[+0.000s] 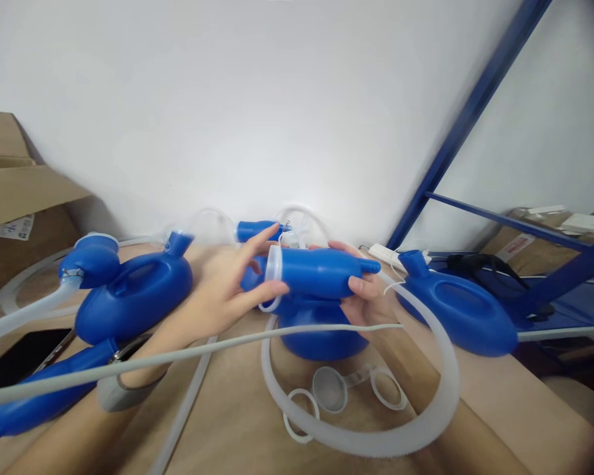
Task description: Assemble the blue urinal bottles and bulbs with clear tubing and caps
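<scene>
A blue funnel cup (319, 272) with a narrow ribbed nozzle lies sideways between my hands. A translucent collar (274, 265) sits around its wide left end. My left hand (228, 284) is closed there, thumb and fingers on the collar. My right hand (363, 290) grips the nozzle end, thumb in front and fingers behind. Below stands a blue handled bottle (321, 340), partly hidden by the cup and hands. In front lie a white ring (301, 415), a translucent cap with a strap loop (330, 389), and a curved translucent hose (376, 443).
Blue bottles stand at left (133, 303) and right (462, 316). Another blue cup (257, 230) lies by the wall. A pale cable (198, 353) crosses before my arms. A phone (24, 356), a cardboard box (24, 198) and a blue metal frame (468, 125) flank the table.
</scene>
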A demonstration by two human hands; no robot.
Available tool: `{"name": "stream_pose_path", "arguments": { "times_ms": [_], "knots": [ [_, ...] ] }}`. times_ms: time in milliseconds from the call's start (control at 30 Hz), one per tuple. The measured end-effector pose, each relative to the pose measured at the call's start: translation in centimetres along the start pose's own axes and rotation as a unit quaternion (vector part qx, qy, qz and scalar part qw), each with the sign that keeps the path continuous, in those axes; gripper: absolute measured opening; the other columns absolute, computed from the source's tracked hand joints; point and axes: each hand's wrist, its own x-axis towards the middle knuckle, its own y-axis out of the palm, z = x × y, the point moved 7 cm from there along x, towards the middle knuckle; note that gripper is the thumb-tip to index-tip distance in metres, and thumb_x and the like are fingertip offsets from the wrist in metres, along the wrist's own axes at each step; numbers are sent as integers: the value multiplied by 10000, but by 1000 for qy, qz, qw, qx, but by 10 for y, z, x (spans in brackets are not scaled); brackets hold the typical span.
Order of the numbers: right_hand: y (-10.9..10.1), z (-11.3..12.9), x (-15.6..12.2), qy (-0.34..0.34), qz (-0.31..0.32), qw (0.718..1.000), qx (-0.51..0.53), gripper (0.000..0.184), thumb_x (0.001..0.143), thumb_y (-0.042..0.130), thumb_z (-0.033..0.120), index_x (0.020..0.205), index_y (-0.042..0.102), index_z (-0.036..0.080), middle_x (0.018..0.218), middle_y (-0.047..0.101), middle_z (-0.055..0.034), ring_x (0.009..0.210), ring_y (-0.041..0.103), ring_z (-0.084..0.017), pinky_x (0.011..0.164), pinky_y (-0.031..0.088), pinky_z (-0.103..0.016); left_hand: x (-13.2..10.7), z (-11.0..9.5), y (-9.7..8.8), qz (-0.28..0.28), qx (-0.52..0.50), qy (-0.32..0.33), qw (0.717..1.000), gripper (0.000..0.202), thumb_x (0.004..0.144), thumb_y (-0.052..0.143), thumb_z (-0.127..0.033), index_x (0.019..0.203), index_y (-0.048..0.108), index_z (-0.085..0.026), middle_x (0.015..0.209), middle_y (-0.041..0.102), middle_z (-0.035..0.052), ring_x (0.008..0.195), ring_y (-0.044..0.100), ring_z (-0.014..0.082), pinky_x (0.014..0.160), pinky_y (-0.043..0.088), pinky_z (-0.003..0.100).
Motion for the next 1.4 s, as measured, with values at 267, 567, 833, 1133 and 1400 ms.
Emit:
{"name": "stream_pose_path", "arguments": {
  "times_ms": [267, 567, 833, 1133, 1400],
  "knots": [
    [-18, -18, 7, 2, 13, 997, -70, 785, 748, 872, 564, 1463, 609, 377, 1469, 675, -28, 1435, 566, -350, 1207, 465, -557, 6, -4, -9, -23, -114, -27, 993, 686, 828, 892, -411, 1417, 585, -238, 1385, 677, 125, 1226, 685, 325, 921, 653, 416],
    [-31, -19, 14, -20, -47, 995, -86, 826, 604, 968, 583, 1302, 605, 331, 1180, 771, -50, 1138, 724, -314, 957, 612, -447, 6, 1, -13, 3, -125, -75, 989, 623, 823, 882, -421, 1366, 669, -203, 1348, 710, 128, 1191, 719, 338, 979, 663, 513],
    [-31, -17, 12, -11, -32, 993, -112, 726, 612, 952, 630, 1197, 691, 287, 1219, 748, -71, 1137, 705, -313, 948, 602, -433, 5, 8, -18, 10, -99, -94, 991, 673, 779, 920, -420, 1382, 675, -249, 1273, 762, 97, 1147, 748, 336, 986, 658, 517],
    [-27, -16, 11, 22, -28, 997, -67, 652, 665, 913, 680, 1133, 739, 260, 1130, 782, -63, 972, 757, -271, 765, 666, -367, 3, -7, -10, 6, -112, -33, 993, 537, 814, 914, -317, 1291, 668, -289, 1327, 718, 53, 1235, 713, 305, 1059, 635, 464],
    [-27, -17, 8, 50, -34, 994, -94, 672, 709, 792, 804, 1084, 728, 249, 929, 775, -55, 575, 670, -198, 446, 563, -322, -3, -24, -11, 6, -5, 78, 997, 527, 901, 833, -348, 1397, 655, -331, 1507, 643, 62, 1386, 621, 331, 1107, 606, 490]
  ]
}}
